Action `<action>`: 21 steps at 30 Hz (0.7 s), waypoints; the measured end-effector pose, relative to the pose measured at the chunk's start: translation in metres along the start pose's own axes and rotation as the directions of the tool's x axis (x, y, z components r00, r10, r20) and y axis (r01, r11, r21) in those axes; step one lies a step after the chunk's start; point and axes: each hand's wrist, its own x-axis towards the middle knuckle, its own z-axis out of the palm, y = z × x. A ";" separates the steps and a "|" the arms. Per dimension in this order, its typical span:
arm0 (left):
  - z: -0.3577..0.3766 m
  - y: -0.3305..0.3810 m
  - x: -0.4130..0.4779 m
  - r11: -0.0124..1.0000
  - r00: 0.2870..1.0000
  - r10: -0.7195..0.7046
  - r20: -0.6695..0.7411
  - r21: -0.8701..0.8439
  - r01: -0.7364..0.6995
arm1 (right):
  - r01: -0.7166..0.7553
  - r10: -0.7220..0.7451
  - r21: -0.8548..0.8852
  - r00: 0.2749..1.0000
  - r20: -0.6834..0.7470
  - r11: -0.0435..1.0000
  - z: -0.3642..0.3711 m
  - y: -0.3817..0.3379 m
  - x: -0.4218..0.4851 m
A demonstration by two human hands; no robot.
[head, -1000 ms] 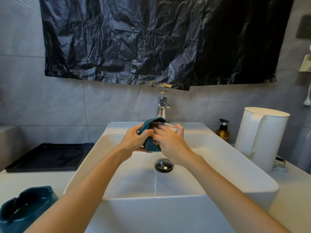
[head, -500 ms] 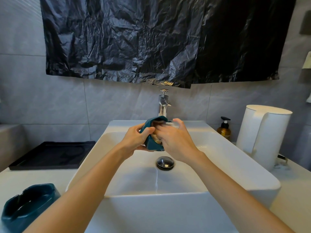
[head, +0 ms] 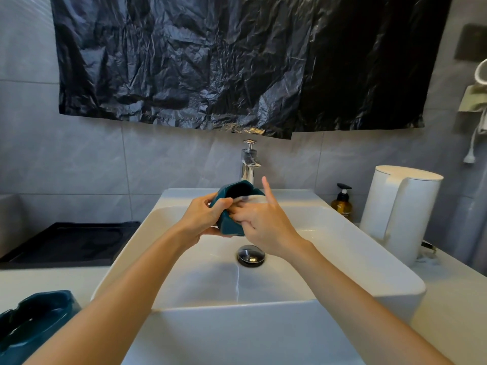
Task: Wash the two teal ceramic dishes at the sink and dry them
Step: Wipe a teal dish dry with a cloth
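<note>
Just above the sink (head: 237, 304), the left hand (head: 204, 218) grips a teal dish (head: 228, 229), tipped so its dark opening faces up and away. Its thumb lies on the near rim, and its fingers curl round the underside. The right hand (head: 266, 227) meets it from the other side. Its middle fingers (head: 241, 216) press a white pad (head: 254, 198) against the dish's rim, touching the left thumb, while its forefinger (head: 267, 189) sticks straight up, clear of everything. Whether its thumb touches the pad cannot be told.

A second dish (head: 34, 320), also teal, sits on the pale counter (head: 39, 279) at lower left, well apart from the hands.

Below the hands lies the metal drain (head: 251, 255), with a thin streak of water running down the basin floor. Behind them stands a chrome tap (head: 249, 164). A black tray (head: 66, 243) rests on the counter to the left. On the right are an amber pump bottle (head: 341, 204) and a white jug (head: 400, 212). Crumpled black plastic (head: 237, 61) hangs on the grey tiled wall (head: 79, 159).
</note>
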 end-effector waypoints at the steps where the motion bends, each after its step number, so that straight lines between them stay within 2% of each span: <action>1: 0.000 0.000 0.000 1.000 1.000 -0.001 0.015 0.004 0.001 | 0.002 -0.002 0.002 1.000 -0.006 1.000 0.001 0.000 0.001; 4: 0.001 -0.002 0.001 1.000 0.999 -0.006 0.043 0.024 0.005 | -0.040 0.041 -0.024 0.998 0.039 0.999 -0.002 -0.001 0.005; 7: 0.001 -0.001 0.002 1.000 1.000 0.002 0.018 0.028 -0.003 | -0.028 0.051 -0.213 0.993 0.103 0.977 -0.004 0.001 0.004; 10: 0.003 -0.001 0.003 1.000 0.999 0.016 -0.035 0.024 -0.015 | -0.026 0.064 -0.355 0.993 0.096 0.934 -0.005 -0.001 0.006; 14: 0.003 -0.001 0.003 1.000 0.996 0.022 -0.087 -0.001 -0.022 | -0.003 0.033 -0.453 0.998 0.059 0.891 -0.002 0.002 0.004; 17: 0.001 -0.002 0.003 0.998 0.993 0.040 -0.113 -0.034 -0.044 | 0.001 -0.011 -0.310 0.999 -0.031 0.951 0.003 0.005 0.003; 21: 0.000 -0.002 0.003 0.998 0.991 0.060 -0.121 -0.021 -0.063 | 0.026 -0.026 -0.004 0.999 -0.030 1.000 0.009 0.004 0.002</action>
